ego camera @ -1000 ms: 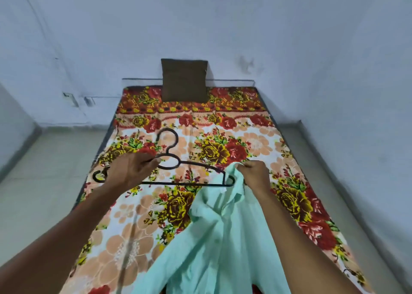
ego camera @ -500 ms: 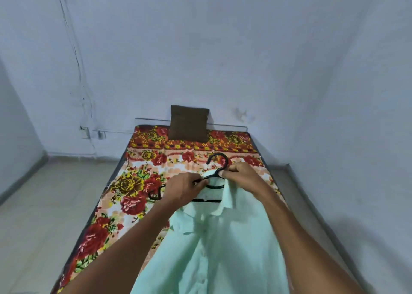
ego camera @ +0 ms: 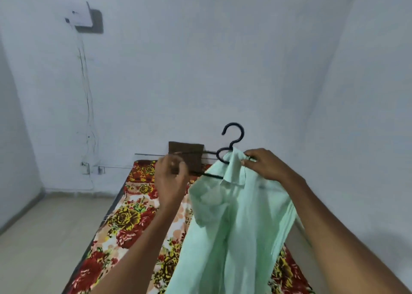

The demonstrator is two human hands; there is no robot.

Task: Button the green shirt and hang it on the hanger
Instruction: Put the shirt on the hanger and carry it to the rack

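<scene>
The pale green shirt hangs in the air in front of me, above the bed. A black hanger sticks out of its collar, hook upward, with its left arm bare and its right arm hidden under the cloth. My left hand grips the hanger's bare left end. My right hand pinches the shirt's collar and shoulder over the hanger's right side. The shirt's front hangs down between my forearms; its buttons cannot be made out.
A bed with a red and yellow flowered sheet lies below, with a brown pillow at its head against the white wall. Bare floor lies to the left. A wall box with dangling wires sits high on the left.
Both hands have lifted hanger and shirt up from bed height. The hanger has gone from beside the shirt into its collar. The view has tilted upward.
</scene>
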